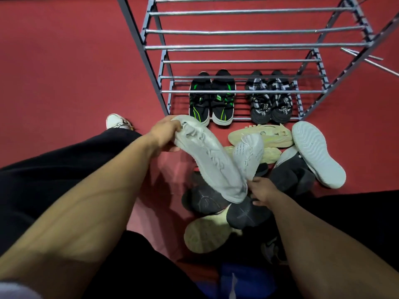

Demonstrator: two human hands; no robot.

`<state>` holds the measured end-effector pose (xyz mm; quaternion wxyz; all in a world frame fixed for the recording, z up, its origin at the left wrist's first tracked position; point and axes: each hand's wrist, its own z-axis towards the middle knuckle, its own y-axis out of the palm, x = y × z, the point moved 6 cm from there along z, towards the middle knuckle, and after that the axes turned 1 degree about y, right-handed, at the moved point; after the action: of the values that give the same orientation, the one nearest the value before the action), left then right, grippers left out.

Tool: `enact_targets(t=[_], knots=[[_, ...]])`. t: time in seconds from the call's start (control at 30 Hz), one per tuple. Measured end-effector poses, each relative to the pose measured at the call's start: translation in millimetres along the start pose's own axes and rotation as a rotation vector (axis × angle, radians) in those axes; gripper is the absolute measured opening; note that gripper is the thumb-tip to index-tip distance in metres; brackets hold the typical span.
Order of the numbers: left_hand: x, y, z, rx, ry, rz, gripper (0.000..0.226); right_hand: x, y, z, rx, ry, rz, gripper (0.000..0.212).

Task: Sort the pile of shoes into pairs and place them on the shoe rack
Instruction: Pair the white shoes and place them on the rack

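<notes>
The left hand point(166, 134) is gripping one end of a light grey shoe point(207, 156), fingers and thumb curled round it, so that the shoe is slanting from the far left down toward the near right above the pile. The right hand point(262, 194) is reaching in at the near end of a second light grey shoe point(248, 154); its fingers are curled there, but I cannot tell whether they are actually pinching the shoe (the fingertips are hidden behind it).

The two grey shoes are crossing each other over the heap on the red floor point(64, 61). Under them, dark grey shoes point(248, 214) are lying near the right hand, and a pale sole point(205, 236) is showing at the near edge of the pile. Two cream shoes point(261, 133) are lying at the far side of the heap, and to the right a dark shoe is resting on its side with its white sole point(317, 154) turned up.

Farther off, the metal shoe rack point(237, 47) is standing on the floor. On its lowest tier a black and green pair point(211, 100) is sitting at the left and a black and white patterned pair point(271, 98) at the right, each pair side by side.
</notes>
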<state>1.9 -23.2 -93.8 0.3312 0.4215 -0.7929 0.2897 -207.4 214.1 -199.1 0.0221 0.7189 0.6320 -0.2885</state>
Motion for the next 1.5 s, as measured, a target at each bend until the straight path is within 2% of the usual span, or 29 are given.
enact_targets(t=[0.1,0.23,0.27,0.37,0.4,0.47,0.53,0.63,0.8,0.87,0.97,1.03,1.1,1.27,1.4,1.5], knots=[[-5,4,-6,-0.031,-0.061,-0.199,0.034,-6,14,-5,-0.062,-0.013,0.020,0.029],[-31,22,-6,0.014,-0.129,-0.429,0.056,-15,0,-4,0.155,-0.151,-0.198,0.038],[-37,30,-7,0.022,-0.143,-0.471,0.054,-18,-4,-5,0.193,-0.169,-0.196,0.037],[-57,61,-15,-0.049,-0.209,-0.383,0.047,-15,-4,-4,0.108,-0.047,0.253,0.021],[-64,73,-20,-0.103,-0.252,-0.344,0.048,-15,-2,-6,0.067,0.004,0.404,0.021],[-75,94,-29,-0.198,-0.323,-0.316,0.047,-20,-1,-4,0.056,0.019,0.487,0.031],[-80,110,-34,-0.275,-0.352,-0.256,0.041,-28,-10,-1,0.168,-0.051,0.392,0.036],[-85,126,-34,-0.334,-0.292,-0.002,0.043,-39,-38,6,0.388,-0.139,-0.026,0.049],[-87,133,-23,-0.200,-0.275,0.181,0.073,-42,-63,31,0.358,-0.103,-0.263,0.052],[-87,134,-15,-0.192,-0.263,0.231,0.077,-45,-69,40,0.379,-0.103,-0.281,0.057],[-85,142,-7,-0.232,-0.227,0.242,0.058,-47,-97,55,0.536,-0.103,-0.326,0.057],[-82,142,-5,-0.191,-0.221,0.211,0.046,-42,-123,65,0.651,-0.079,-0.380,0.043],[-79,140,0,-0.121,-0.195,0.168,0.045,-33,-149,78,0.717,-0.029,-0.415,0.034],[-79,139,12,0.011,-0.152,0.100,0.045,-11,-187,107,0.805,-0.003,-0.337,0.058],[-84,130,20,0.049,-0.151,0.083,0.057,-2,-196,116,0.743,0.057,-0.273,0.098],[-91,128,21,0.059,-0.163,0.070,0.060,-2,-205,118,0.684,0.140,-0.297,0.109]])
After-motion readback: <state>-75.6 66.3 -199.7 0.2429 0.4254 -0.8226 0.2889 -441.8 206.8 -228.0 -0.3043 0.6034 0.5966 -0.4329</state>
